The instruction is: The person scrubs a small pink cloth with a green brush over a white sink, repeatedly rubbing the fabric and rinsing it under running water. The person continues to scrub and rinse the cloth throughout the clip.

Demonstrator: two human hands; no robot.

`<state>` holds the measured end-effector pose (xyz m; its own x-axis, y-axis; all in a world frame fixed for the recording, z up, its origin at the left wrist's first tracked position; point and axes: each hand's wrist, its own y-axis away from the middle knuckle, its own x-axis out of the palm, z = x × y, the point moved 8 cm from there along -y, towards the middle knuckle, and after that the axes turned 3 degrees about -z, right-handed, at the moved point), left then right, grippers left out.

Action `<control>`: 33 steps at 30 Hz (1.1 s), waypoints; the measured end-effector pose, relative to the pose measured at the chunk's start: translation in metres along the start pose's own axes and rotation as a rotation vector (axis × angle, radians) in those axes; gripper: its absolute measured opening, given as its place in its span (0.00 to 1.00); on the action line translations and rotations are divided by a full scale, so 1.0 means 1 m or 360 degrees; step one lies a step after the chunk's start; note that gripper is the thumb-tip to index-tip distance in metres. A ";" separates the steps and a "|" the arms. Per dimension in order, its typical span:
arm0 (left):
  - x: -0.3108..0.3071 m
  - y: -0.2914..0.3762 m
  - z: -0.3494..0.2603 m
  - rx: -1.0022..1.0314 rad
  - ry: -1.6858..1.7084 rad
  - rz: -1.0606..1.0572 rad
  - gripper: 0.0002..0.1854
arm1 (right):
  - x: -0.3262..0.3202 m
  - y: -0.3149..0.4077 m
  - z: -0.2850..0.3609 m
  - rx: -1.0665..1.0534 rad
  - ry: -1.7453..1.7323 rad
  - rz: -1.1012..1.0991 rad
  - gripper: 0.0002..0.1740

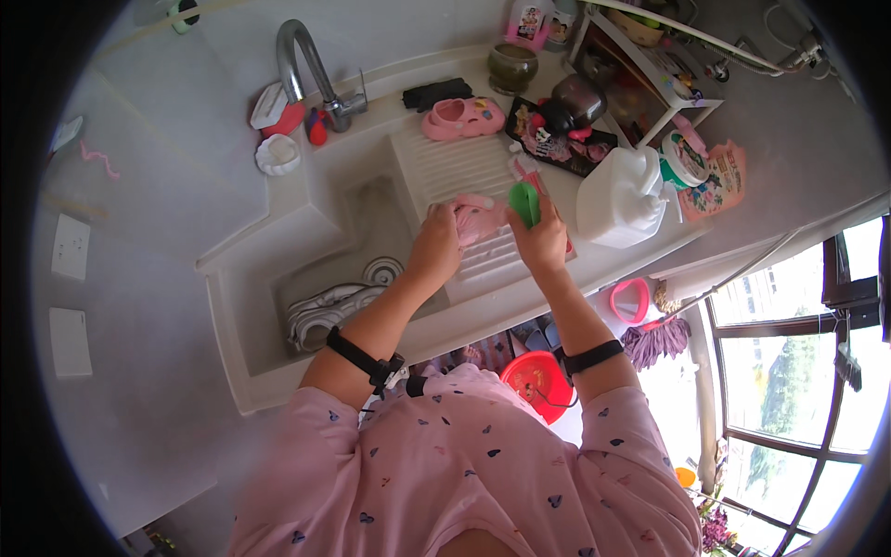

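Note:
My left hand (440,237) grips a pink clog (480,221) above the ribbed washboard (452,163) of the sink. In my right hand (543,237) is a green oval tool (523,203), close beside the clog. It looks like a scrubbing brush, but its working face is hidden. A second pink clog (459,120) with small charms rests at the washboard's far end. Just beyond my right hand lies a pink brush (527,170) with pale bristles.
A grey-and-white heap (334,310) lies in the basin (250,341) near the drain (382,270). The faucet (306,69) rises at the back left. To the right stand a white pump jug (623,198), a green-lidded tub (682,160) and a glass bowl (513,68). Below is a red bucket (536,379).

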<state>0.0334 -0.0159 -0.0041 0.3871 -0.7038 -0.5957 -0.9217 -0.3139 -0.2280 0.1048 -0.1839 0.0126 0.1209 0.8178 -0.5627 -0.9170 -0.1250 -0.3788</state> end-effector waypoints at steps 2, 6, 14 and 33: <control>-0.002 -0.003 -0.006 0.0020 0.0062 0.0062 0.29 | 0.013 0.009 0.022 -0.0394 -0.0121 0.0230 0.27; -0.005 -0.007 -0.009 0.0089 0.0060 0.0017 0.28 | 0.016 0.011 0.015 -0.0235 -0.0113 0.0133 0.28; 0.001 -0.013 0.020 -0.0130 -0.0183 0.0041 0.29 | 0.021 0.004 0.019 -0.0258 -0.0217 0.0144 0.31; -0.001 -0.022 0.035 -0.0163 -0.0170 0.0116 0.27 | 0.036 -0.003 0.017 -0.0231 -0.0240 0.0164 0.32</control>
<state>0.0523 0.0144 -0.0254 0.3092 -0.6570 -0.6876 -0.9376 -0.3316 -0.1048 0.1051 -0.1444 0.0056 -0.0390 0.8699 -0.4918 -0.8560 -0.2830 -0.4327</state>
